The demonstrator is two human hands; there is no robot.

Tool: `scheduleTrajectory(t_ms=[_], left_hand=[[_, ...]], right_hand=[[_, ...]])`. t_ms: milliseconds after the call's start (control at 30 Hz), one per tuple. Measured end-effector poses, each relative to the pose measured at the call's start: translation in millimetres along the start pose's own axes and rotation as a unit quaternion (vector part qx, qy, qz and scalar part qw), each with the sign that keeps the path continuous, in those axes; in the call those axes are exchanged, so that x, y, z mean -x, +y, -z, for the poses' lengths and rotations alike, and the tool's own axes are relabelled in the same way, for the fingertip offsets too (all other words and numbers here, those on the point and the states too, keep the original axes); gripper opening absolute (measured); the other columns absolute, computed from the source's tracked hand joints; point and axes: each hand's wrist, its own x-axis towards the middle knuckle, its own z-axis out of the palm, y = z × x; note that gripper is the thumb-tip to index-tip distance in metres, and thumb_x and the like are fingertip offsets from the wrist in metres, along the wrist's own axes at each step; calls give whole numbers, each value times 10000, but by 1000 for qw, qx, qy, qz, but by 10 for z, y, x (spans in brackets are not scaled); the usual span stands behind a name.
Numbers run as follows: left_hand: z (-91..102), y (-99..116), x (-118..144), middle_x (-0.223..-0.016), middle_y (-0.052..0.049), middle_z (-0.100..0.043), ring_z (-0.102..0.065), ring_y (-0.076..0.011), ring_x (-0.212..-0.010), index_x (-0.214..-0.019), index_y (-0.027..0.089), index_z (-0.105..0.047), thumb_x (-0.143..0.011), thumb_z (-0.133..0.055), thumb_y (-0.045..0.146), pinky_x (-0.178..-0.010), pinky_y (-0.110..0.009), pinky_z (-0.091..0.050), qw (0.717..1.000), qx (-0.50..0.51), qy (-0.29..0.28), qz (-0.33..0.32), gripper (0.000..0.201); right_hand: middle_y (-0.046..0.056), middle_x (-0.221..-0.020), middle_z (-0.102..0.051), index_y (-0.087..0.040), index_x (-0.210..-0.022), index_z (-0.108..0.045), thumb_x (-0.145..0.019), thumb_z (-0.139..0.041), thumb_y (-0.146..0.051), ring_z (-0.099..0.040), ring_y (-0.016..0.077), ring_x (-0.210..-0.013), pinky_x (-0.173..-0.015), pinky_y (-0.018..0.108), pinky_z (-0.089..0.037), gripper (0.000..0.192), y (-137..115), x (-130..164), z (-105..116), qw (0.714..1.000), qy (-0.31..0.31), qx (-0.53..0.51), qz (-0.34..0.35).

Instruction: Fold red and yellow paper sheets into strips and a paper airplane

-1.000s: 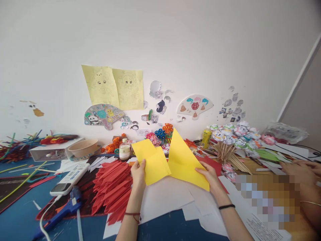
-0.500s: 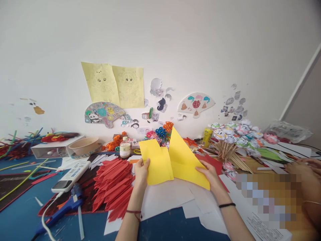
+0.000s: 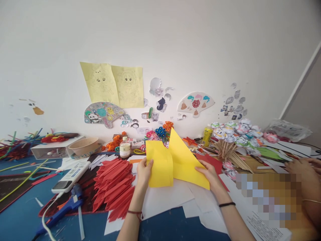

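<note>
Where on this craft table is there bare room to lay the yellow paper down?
Bare blue table shows at lower left, bordered by the blue glue gun, and a strip between the wrists. White sheets beneath the yellow paper lie flat. Crowded: red paper pile, back row by the wall, right side near another person's hand.

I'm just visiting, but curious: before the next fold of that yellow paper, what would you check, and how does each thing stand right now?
1. Left hand pinches the yellow paper at its left flap: ok.
2. Right hand has a grip on the paper's lower right edge: ok.
3. Flaps lined up edge to edge: not ok, the left flap overlaps the raised right point unevenly.
4. Flat white sheets lie underneath to press on: ok.
5. Red paper pile apart from the paper: ok, it lies to the left.
6. Crease sharpness: cannot tell.
</note>
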Motion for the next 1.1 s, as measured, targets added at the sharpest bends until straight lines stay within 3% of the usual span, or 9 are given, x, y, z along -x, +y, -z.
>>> scheduleTrajectory(t_ms=[233, 400, 500, 600, 700, 833, 933, 1000, 1100], left_hand=[[-22, 29, 32, -688, -52, -719, -662, -254, -723, -796, 161, -698, -642, -700, 373, -630, -296, -498, 1000, -10, -19, -6, 262], [-74, 64, 80, -828, -76, -742, -686, -265, -748, -933, 152, -690, -638, -729, 437, -667, -332, -522, 988, 76, -123, 43, 412], [-97, 130, 126, -939, -95, -739, -695, -274, -801, -1033, 156, -668, -641, -749, 449, -719, -364, -532, 977, 134, -157, 58, 496], [-109, 214, 173, -1057, -109, -715, -695, -266, -859, -1122, 182, -635, -695, -724, 442, -750, -366, -536, 968, 172, -174, 53, 508], [-117, 232, 186, -1072, -126, -709, -695, -266, -863, -1150, 176, -624, -722, -703, 434, -746, -367, -539, 965, 180, -183, 48, 506], [-127, 126, 145, -914, -111, -743, -697, -288, -816, -1011, 143, -685, -645, -744, 442, -696, -367, -545, 979, 103, -166, 54, 476], [-136, 83, 126, -855, -91, -748, -697, -288, -801, -958, 143, -695, -634, -741, 459, -682, -363, -545, 984, 77, -155, 35, 456], [-147, 109, 137, -878, -94, -746, -696, -283, -807, -984, 145, -691, -653, -730, 465, -689, -364, -543, 982, 93, -161, 25, 462], [-172, 190, 175, -938, -107, -740, -692, -277, -827, -1039, 146, -679, -680, -719, 466, -707, -361, -538, 978, 118, -170, 17, 482]], right_hand=[[84, -977, -734, -169, -1023, -665, -577, -733, -222, -696, 302, -839, -668, 333, -529, 454, -34, 37, -16, 999, -36, 12, 15], [94, -1087, -707, -183, -1067, -664, -634, -724, -267, -675, 310, -946, -731, 342, -530, 444, -48, 58, -36, 995, -89, 36, 35], [101, -1137, -689, -190, -1056, -679, -659, -730, -332, -651, 314, -1007, -784, 354, -521, 426, -55, 65, -61, 991, -99, 66, 63], [123, -1119, -692, -181, -1048, -681, -669, -727, -398, -649, 320, -1001, -791, 375, -516, 439, -43, 46, -84, 989, -95, 83, 75], [106, -969, -724, -180, -1116, -644, -715, -673, -425, -665, 290, -916, -760, 369, -508, 470, -8, -3, -81, 985, -76, 113, 105], [45, -843, -705, -220, -1212, -587, -725, -627, -410, -629, 231, -760, -730, 361, -479, 525, 11, -43, -53, 955, 52, 218, 193], [46, -861, -691, -237, -1103, -656, -731, -616, -399, -588, 216, -736, -756, 363, -460, 408, -35, 5, -71, 924, 129, 263, 247], [62, -887, -692, -228, -1018, -687, -771, -593, -419, -590, 219, -752, -756, 354, -458, 327, -88, 68, -135, 926, 119, 247, 259], [85, -946, -699, -203, -986, -692, -785, -605, -495, -622, 232, -812, -743, 337, -473, 365, -178, 167, -340, 959, 31, 169, 225]])
